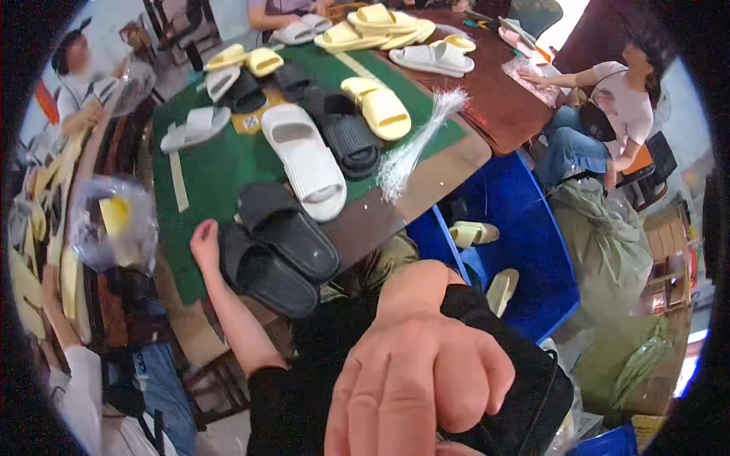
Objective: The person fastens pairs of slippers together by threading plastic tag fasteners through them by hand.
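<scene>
Right hand (426, 372) is close under the camera, fingers curled tight around a black slide sandal (525, 380), off the worktop's near edge and above the blue bin. Grip is closed on it; sandal runs from behind the knuckles down to the lower right.

Left hand (205, 242) is stretched out to the near edge of the worktop (449, 171), fingers resting against the side of a pair of black slides (277, 247). Looks like a flat touch, not a grasp; can't tell more, fingertips are partly hidden behind the sole.

The black pair lies side by side on the green mat (220, 163), at the mat's near edge. Just beyond it, a white slide (304, 159), angled across the mat. Beside that, toward the right edge, a ribbed black slide (346, 137) and a pale yellow slide (380, 109). A bundle of clear plastic ties (414, 144) fans out near the mat's right edge, partly on bare wood.

Far end of the worktop: more yellow and white slides, stacked.

Blue bin (525, 235) sits below the worktop's right near corner, two pale yellow slides inside. Another person (608, 114) is seated at the right side, one hand on the worktop.
</scene>
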Demonstrator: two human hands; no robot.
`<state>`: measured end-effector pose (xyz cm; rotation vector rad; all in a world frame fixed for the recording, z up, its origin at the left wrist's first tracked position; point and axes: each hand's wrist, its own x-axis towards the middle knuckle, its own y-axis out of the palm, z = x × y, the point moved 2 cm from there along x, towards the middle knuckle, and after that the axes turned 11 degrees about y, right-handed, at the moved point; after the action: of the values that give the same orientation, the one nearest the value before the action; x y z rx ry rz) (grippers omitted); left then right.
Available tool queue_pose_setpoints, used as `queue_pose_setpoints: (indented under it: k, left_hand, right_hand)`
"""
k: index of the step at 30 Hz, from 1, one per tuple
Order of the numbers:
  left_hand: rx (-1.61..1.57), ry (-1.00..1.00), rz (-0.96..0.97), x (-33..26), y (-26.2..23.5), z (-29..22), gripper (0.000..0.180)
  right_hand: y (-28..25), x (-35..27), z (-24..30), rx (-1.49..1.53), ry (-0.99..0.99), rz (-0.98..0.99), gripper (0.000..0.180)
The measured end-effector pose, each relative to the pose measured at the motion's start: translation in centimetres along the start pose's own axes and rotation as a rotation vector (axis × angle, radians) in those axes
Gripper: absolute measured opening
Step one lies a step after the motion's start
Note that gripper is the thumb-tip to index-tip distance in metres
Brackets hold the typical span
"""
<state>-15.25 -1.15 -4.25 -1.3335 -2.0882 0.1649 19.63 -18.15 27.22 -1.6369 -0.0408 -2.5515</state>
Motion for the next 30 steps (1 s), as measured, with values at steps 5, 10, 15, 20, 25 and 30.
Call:
queue_pose_setpoints:
  k: [5,10,15,20,25,30]
  left_hand:
    - [-0.032,-0.010,-0.022,0.6,-1.5,1.9,0.025]
    - [0.039,-0.071,-0.022,0.3,-1.2,1.5,0.026]
    - [-0.040,-0.053,-0.043,-0.2,-0.4,0.5,0.025]
    - [0.052,-0.131,0.034,-0.5,-0.5,-0.2,0.031]
    - [0.071,-0.099,0.032,0.0,-0.3,-1.0,0.029]
    - [0.016,-0.084,0.002,0.5,0.9,-2.4,0.021]
  right_hand:
    - [2.0,-3.0,-0.5,0.075,0.161,-0.003,0.030]
    - [-0.2,-5.9,-1.3,-0.096,0.127,-0.186,0.023]
    - [-4.1,-14.8,-2.4,-1.248,0.906,-0.461,0.007]
    - [-9.1,-25.3,0.6,-1.990,1.254,-0.651,0.011]
    - [-11.2,-26.8,2.3,-2.075,1.346,-0.542,0.020]
    - [-11.6,-27.7,2.4,-2.179,1.457,-0.495,0.011]
